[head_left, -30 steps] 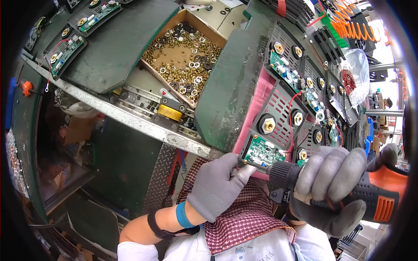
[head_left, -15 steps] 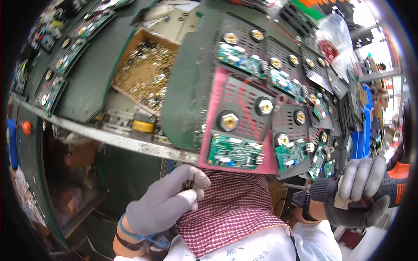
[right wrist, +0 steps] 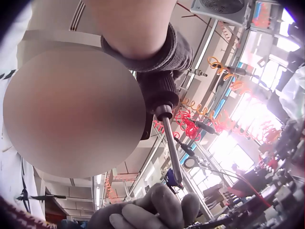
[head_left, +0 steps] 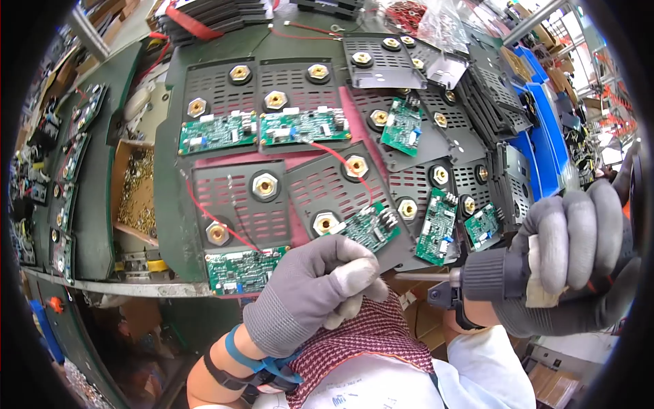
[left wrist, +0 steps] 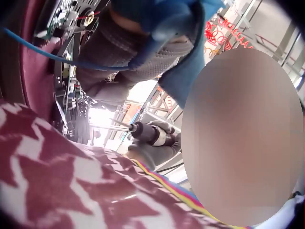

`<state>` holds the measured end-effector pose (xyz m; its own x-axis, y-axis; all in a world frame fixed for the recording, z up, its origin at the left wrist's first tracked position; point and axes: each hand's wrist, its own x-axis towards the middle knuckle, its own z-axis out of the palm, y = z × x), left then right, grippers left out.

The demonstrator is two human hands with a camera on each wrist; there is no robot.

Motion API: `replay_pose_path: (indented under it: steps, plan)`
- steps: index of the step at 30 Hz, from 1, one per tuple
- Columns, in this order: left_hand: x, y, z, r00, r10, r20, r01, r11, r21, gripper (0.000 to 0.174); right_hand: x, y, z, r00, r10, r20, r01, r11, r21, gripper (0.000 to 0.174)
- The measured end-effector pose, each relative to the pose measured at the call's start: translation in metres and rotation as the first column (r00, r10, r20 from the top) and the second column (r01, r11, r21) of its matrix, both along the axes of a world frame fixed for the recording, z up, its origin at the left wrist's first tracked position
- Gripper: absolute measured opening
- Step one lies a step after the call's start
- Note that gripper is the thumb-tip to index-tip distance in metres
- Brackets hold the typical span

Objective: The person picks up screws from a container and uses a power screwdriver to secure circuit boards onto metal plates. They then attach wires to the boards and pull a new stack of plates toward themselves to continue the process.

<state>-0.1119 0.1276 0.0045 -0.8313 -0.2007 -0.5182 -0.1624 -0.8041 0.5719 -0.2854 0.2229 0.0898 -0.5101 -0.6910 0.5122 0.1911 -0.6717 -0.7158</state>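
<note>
My gloved left hand (head_left: 317,290) is curled, thumb against fingers, over the table's front edge. Its fingertips overlap a green circuit board (head_left: 371,228) on a slotted black panel (head_left: 327,184) with brass nuts. Whatever lies inside its curl is hidden now; small brassy pieces showed there half a second ago. Gloved too, my right hand (head_left: 579,252) grips a power drill (head_left: 494,274) at the right. The drill's long bit (right wrist: 172,150) points at the left fingers, its tip close above them in the right wrist view. Another circuit board (head_left: 238,271) lies left of the left hand.
More slotted panels with boards cover the pink mat (head_left: 300,228) and table. A cardboard box (head_left: 136,187) of small brass parts stands at the left. Stacked panels (head_left: 494,102) and blue bins (head_left: 538,150) are at the right, red wires (head_left: 221,221) across the panels.
The head view has swung toward the right side of the table. My left hand left the drill bit, dropped over the lap, then rose to the panels. The drill drew away right, then returned.
</note>
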Motion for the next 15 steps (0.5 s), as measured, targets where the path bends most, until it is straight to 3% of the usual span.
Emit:
replay_pose_path:
  steps: [5,8,10,12,13,15]
  plan:
    - [-0.01,0.01,-0.001,0.992,0.124,-0.034,-0.124,0.992,-0.02,0.042,-0.01,0.006,0.024,0.981,0.191,-0.029,-0.18,0.957,0.226,0.032]
    - [-0.008,0.006,0.003,0.992,0.123,0.021,-0.124,0.988,0.097,0.049,-0.015,0.007,0.02,0.979,0.202,-0.003,-0.197,0.96,0.198,0.032]
    - [-0.006,0.007,-0.002,0.992,0.127,0.002,-0.127,0.988,0.084,0.051,-0.014,0.003,0.015,0.967,0.252,0.045,-0.256,0.956,0.144,0.031]
    - [-0.004,0.009,-0.005,0.991,0.133,-0.018,-0.131,0.989,0.073,0.052,-0.006,-0.004,0.019,0.994,0.096,-0.057,-0.09,0.991,0.096,0.03]
    - [-0.004,0.01,-0.005,0.991,0.13,-0.024,-0.127,0.987,0.096,0.052,-0.008,-0.005,0.017,0.993,0.1,-0.056,-0.095,0.991,0.096,0.03]
    - [-0.003,0.011,-0.005,0.991,0.132,-0.03,-0.128,0.985,0.118,0.051,-0.016,-0.005,0.009,0.954,0.291,-0.071,-0.274,0.943,0.187,0.028]
